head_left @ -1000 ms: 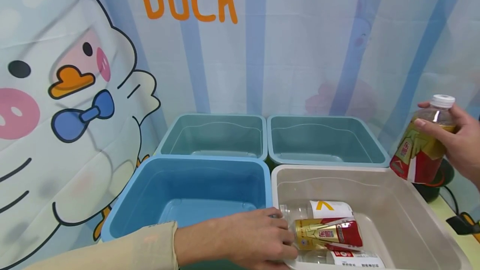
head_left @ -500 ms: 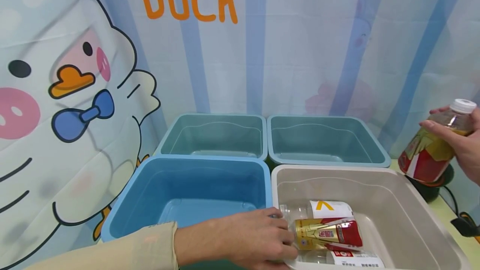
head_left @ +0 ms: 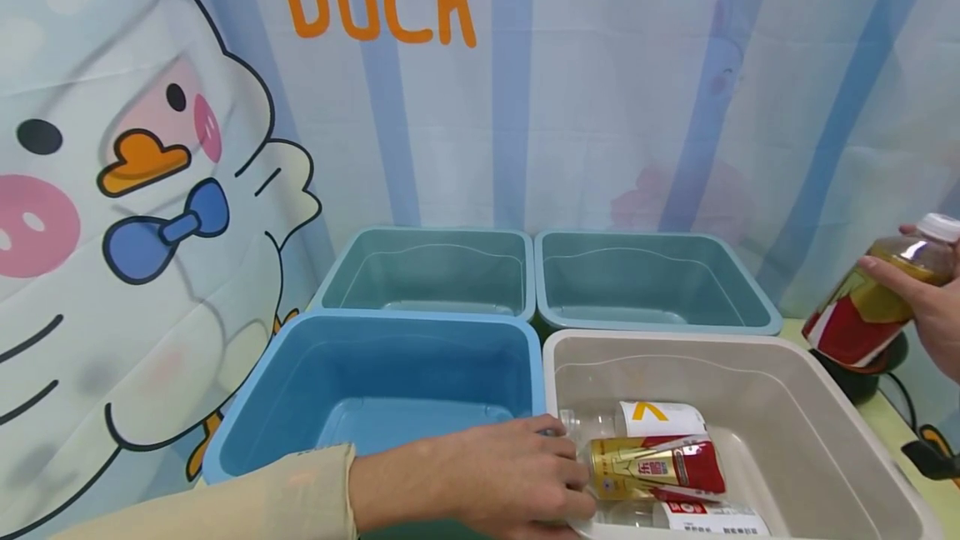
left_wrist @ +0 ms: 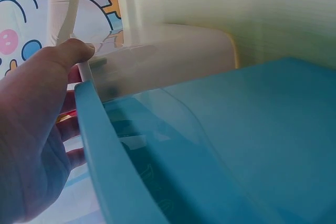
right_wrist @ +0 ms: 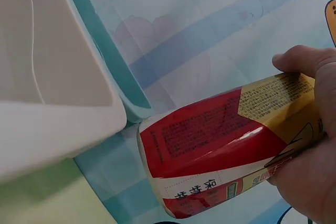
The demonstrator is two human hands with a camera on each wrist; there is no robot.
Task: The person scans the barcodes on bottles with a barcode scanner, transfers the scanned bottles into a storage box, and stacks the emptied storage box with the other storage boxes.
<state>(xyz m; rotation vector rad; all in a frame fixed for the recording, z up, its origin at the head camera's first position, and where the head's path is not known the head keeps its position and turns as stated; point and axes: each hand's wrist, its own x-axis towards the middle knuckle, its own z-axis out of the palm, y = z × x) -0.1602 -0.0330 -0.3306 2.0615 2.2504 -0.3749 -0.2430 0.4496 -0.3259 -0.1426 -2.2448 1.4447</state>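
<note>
My right hand (head_left: 933,307) grips a clear plastic drink bottle (head_left: 873,302) with a white cap and a gold-and-red label, tilted, at the right edge of the head view. In the right wrist view the thumb and palm lie against the gold end of this bottle (right_wrist: 220,140). My left hand (head_left: 495,473) is hooked over the left rim of the beige bin (head_left: 825,407), thumb on the rim and fingers reaching down inside. Beside those fingers several bottles lie in this bin, among them a gold-and-red one (head_left: 652,467) and a white-labelled one (head_left: 667,419).
A blue bin (head_left: 397,357) adjoins the beige one on its left. Two teal bins, the left bin (head_left: 435,265) and the right bin (head_left: 645,273), stand behind them. At far right are a dark round object (head_left: 862,382) and a black cable. A duck-print curtain (head_left: 600,90) hangs behind.
My right hand has moved right and slightly down with the bottle, which now tilts more and sits partly at the frame's edge. The left hand and the bins have stayed in place.
</note>
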